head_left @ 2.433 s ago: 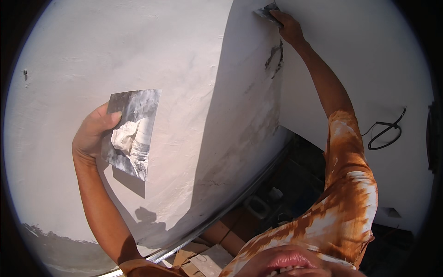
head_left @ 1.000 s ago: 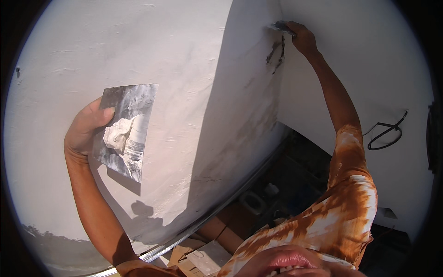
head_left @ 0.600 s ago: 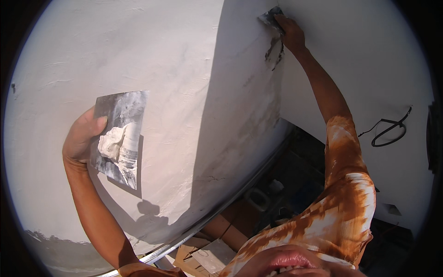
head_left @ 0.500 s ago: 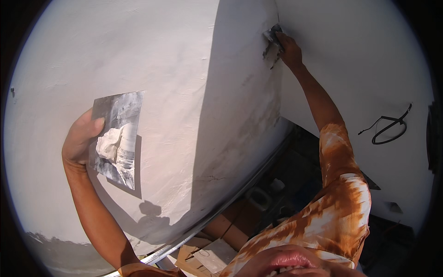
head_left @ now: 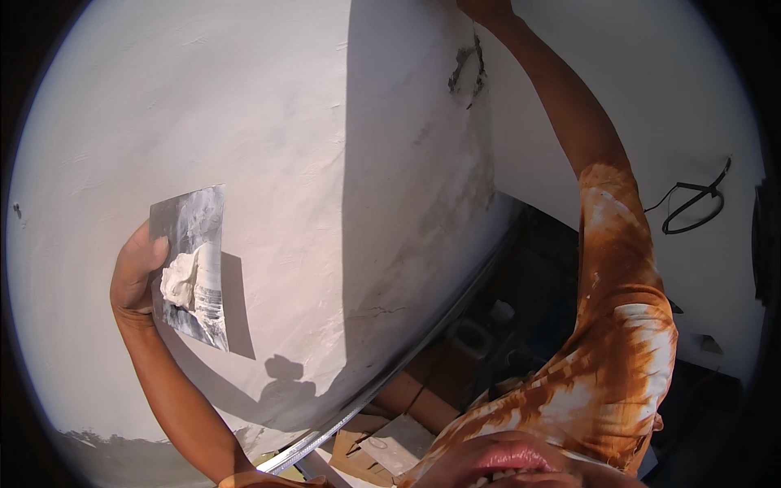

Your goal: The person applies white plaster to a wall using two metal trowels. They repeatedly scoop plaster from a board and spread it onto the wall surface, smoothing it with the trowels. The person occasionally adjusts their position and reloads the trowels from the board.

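Note:
My left hand [head_left: 138, 272] is closed on a rectangular steel trowel [head_left: 187, 215], thumb on its front face, fingers hidden behind. A thick lump of off-white putty [head_left: 181, 281] sits on the plate, with ridged smears beside it. The trowel is held off the sunlit white wall [head_left: 277, 146] and casts a shadow on it. High up at the wall corner, my right hand [head_left: 488, 10] is cut by the upper edge, fingers curled. The putty knife it held a moment ago is out of view. Below that hand is a dark, rough patch [head_left: 465, 69] of bare wall.
A black cable [head_left: 691, 210] sticks out of the right-hand wall. Below the wall runs a pale metal edge [head_left: 301, 451]. Beneath lie cardboard [head_left: 358, 455] and dark clutter with a bucket-like thing [head_left: 472, 337]. A thin crack [head_left: 378, 311] marks the shaded lower wall.
My right hand has gone up along the corner to the upper edge, leaving the dark patch uncovered. The left hand and trowel sit slightly lower and further left in the picture; the view has shifted.

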The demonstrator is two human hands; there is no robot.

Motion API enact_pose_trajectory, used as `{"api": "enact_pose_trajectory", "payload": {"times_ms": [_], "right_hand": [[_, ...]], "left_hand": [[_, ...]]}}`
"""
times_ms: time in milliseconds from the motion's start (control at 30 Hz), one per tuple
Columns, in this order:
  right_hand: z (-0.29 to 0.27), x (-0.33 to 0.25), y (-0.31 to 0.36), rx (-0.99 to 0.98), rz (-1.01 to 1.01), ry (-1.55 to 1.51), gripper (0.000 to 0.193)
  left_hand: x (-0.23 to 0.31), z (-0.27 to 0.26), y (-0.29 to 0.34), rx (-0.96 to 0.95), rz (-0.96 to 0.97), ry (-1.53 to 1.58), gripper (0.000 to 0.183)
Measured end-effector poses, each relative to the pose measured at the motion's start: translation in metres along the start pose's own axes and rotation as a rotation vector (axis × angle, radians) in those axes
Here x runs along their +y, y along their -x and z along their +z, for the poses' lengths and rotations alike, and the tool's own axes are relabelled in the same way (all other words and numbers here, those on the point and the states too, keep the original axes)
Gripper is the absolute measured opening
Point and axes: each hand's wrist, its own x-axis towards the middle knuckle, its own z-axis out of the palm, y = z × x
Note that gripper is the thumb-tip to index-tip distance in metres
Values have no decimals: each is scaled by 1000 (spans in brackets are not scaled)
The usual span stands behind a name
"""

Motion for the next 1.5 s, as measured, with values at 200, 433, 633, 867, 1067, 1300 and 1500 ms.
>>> {"api": "enact_pose_trajectory", "payload": {"times_ms": [200,433,633,867,1067,1300,1500], "right_hand": [[-2,-29,152,-343,374,0,51],[-33,-13,47,-474,741,-7,39],[-30,-33,-15,-532,740,-246,37],[-36,-49,92,-375,644,-187,43],[18,-3,110,-442,772,-51,46],[-8,-127,144,-401,640,-106,51],[-26,-53,122,-337,759,-92,45]], "left_hand": [[-1,-5,-1,6,-17,25,63],[-1,-1,-4,-37,16,45,53],[5,10,-4,-36,0,74,53],[7,11,-3,-57,-2,74,54],[5,9,-2,-32,6,69,53],[6,8,-2,-56,-16,47,62],[8,13,-3,-51,0,44,55]]}}
